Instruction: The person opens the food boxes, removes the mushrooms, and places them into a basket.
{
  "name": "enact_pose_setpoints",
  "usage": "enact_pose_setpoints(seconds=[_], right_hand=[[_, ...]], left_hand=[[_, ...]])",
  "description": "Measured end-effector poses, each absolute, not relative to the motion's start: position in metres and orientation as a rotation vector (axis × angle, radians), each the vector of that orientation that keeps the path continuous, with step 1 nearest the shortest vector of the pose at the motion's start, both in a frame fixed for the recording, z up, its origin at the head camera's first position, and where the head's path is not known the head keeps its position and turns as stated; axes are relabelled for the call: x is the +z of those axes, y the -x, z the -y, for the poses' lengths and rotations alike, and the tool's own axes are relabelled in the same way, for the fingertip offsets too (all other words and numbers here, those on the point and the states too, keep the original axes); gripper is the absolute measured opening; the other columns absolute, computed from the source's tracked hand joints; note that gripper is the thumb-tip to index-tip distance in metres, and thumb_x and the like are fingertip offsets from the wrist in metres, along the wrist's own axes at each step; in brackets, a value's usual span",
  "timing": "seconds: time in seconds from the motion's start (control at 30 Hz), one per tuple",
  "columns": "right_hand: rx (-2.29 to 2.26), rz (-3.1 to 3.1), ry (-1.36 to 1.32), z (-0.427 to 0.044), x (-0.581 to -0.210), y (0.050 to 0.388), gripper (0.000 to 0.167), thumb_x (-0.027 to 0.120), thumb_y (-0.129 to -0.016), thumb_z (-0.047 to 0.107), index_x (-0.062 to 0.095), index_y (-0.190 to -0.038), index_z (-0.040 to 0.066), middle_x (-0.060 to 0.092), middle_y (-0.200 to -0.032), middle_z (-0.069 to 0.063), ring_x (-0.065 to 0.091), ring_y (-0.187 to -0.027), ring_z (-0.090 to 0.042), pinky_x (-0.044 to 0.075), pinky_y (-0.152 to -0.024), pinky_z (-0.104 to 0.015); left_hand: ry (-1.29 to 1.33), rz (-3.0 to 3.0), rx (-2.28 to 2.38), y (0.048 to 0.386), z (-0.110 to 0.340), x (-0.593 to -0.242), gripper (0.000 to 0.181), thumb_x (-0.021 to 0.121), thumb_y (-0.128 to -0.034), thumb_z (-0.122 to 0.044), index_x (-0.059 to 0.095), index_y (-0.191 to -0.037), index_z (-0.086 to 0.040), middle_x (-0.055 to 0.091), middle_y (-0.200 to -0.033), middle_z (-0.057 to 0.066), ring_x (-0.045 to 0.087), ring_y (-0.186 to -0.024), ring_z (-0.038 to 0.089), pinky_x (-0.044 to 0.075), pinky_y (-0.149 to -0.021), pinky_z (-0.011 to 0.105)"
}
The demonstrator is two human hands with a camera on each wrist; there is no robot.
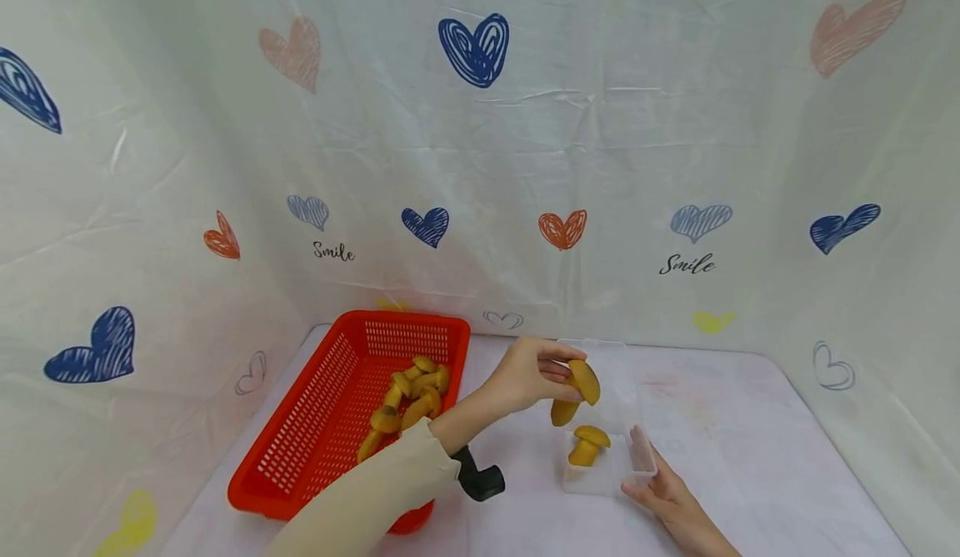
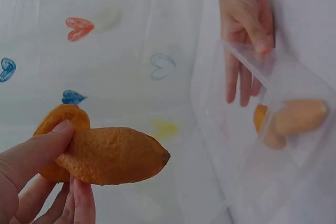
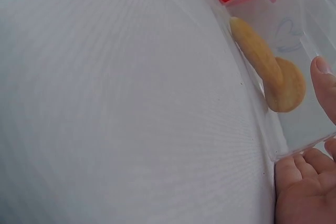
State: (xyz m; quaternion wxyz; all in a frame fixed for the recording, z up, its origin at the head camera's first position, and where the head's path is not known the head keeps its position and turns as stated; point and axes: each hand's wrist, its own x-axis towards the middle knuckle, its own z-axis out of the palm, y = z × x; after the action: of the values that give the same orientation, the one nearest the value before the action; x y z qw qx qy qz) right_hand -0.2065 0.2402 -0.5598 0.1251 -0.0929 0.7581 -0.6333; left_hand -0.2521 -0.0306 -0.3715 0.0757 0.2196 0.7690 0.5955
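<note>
My left hand pinches a yellow-brown mushroom between thumb and fingers, above a clear plastic box. Seen from the left wrist, that mushroom lies sideways, its stem pointing right and its cap under the thumb. One more mushroom is inside the box, and the right wrist view shows this mushroom through the clear wall. My right hand grips the box's right side, with the thumb at the rim and the other fingers outside the wall.
A red perforated basket stands at the left with several mushrooms in it, partly behind the left sleeve. Beside it, below the left wrist, is a black curved object. A white sheet printed with hearts hangs behind the table.
</note>
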Motion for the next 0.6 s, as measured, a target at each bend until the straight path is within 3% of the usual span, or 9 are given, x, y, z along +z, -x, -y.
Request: enact_pose_setpoints(seconds=[0.13,0.23,0.3,0.4,0.47,0.6], right_hand=[[-1.878,-2.189,0.291,-0.242,-0.562,0.205,0.086,0.06,-0.099,0.01,-0.001,-0.16,0.006,-0.004,-0.165,-0.017,0.017,-0.125,0.026,0.025,-0.096,-0.004],[-1.887,-2.176,0.309,-0.243,-0.562,0.205,0.085,0.059,-0.1,0.009,-0.002,-0.159,0.006,-0.005,-0.165,-0.017,0.019,-0.121,0.029,0.026,-0.096,-0.003],[-1.879,-2.17,0.313,-0.244,-0.562,0.205,0.085,0.058,-0.101,0.009,-0.003,-0.159,0.007,-0.006,-0.165,-0.017,0.013,-0.131,0.021,0.027,-0.096,-0.004],[-1.862,-2.172,0.306,-0.243,-0.561,0.205,0.085,0.058,-0.101,0.011,-0.004,-0.159,0.007,-0.007,-0.165,-0.017,0.003,-0.145,-0.006,0.027,-0.096,-0.003],[-1.862,-2.169,0.303,-0.242,-0.56,0.205,0.085,0.058,-0.101,0.01,-0.005,-0.159,0.007,-0.007,-0.165,-0.017,-0.003,-0.146,-0.025,0.028,-0.096,-0.003],[-1.866,-2.171,0.306,-0.241,-0.56,0.206,0.085,0.058,-0.101,0.009,-0.005,-0.159,0.006,-0.007,-0.164,-0.018,-0.007,-0.145,-0.038,0.029,-0.095,-0.003]], left_hand=[[-0.633,-2.349,1.768,0.252,0.051,-0.366,0.04,0.08,-0.0801,0.005,0.071,-0.119,0.0,0.071,-0.111,0.009,0.071,-0.093,0.019,0.057,-0.083,0.026],[-0.602,-2.378,1.766,0.252,0.068,-0.363,0.04,0.079,-0.0816,0.003,0.071,-0.12,0.0,0.071,-0.112,0.012,0.07,-0.096,0.022,0.057,-0.084,0.027],[-0.573,-2.389,1.783,0.252,0.081,-0.362,0.04,0.079,-0.081,0.004,0.071,-0.12,0.001,0.071,-0.112,0.014,0.071,-0.097,0.025,0.057,-0.084,0.029],[-0.51,-2.411,1.807,0.252,0.103,-0.36,0.041,0.08,-0.0804,0.003,0.071,-0.12,0.001,0.071,-0.11,0.014,0.071,-0.096,0.026,0.058,-0.084,0.032],[-0.464,-2.437,1.813,0.252,0.118,-0.36,0.042,0.081,-0.0803,0.003,0.07,-0.121,0.001,0.071,-0.109,0.013,0.071,-0.096,0.026,0.058,-0.084,0.032],[-0.371,-2.502,1.796,0.25,0.147,-0.359,0.042,0.08,-0.0816,0.001,0.07,-0.122,-0.001,0.071,-0.11,0.012,0.07,-0.098,0.026,0.057,-0.085,0.032]])
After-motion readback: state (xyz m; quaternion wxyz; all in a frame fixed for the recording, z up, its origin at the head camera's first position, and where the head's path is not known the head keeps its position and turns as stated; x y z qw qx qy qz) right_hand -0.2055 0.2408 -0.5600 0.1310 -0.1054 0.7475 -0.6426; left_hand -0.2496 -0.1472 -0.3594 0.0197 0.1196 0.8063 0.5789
